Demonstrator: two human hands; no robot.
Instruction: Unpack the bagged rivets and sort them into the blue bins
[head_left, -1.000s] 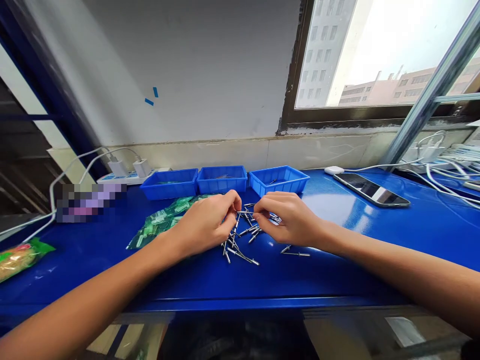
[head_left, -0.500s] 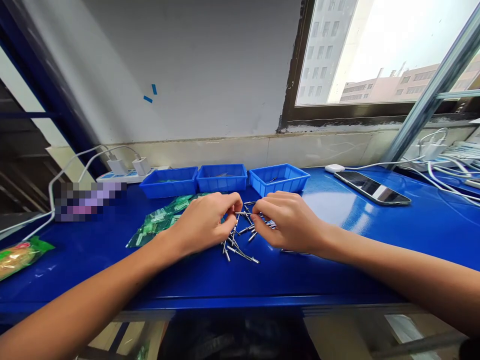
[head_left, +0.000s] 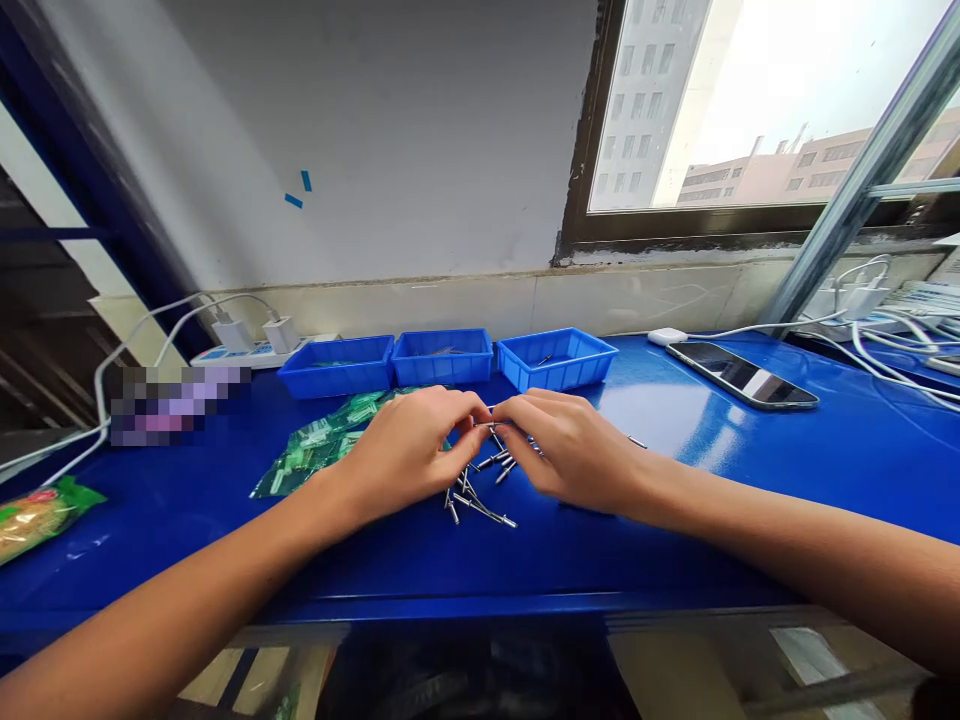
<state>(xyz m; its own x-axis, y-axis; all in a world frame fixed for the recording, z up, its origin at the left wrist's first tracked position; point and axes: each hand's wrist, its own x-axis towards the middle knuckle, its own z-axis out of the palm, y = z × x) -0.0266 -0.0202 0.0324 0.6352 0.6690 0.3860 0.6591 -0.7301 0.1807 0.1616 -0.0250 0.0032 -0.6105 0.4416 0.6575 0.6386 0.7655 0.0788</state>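
My left hand (head_left: 420,440) and my right hand (head_left: 574,445) meet over the table, fingertips almost touching. Between them they pinch a thin silver blind rivet (head_left: 486,425), one hand at each end; the fingers cover much of it. Under and around the hands lies a loose heap of silver blind rivets (head_left: 486,513), partly hidden by my right hand. One more rivet (head_left: 637,441) shows just beyond my right wrist. Left of the heap is a green plastic bag (head_left: 300,455) with pale printing, partly behind my left hand.
Behind the hands stand three blue bins: left (head_left: 336,382), middle (head_left: 444,371) and right (head_left: 562,378), with small items inside. A phone (head_left: 739,374) lies at right near white cables (head_left: 892,350). At left are a power strip (head_left: 259,354) and a food packet (head_left: 45,515).
My right hand has moved left towards my left hand, so the gap between the fingertips is smaller and less of the rivet shows. A rivet beyond my right wrist has come into view.
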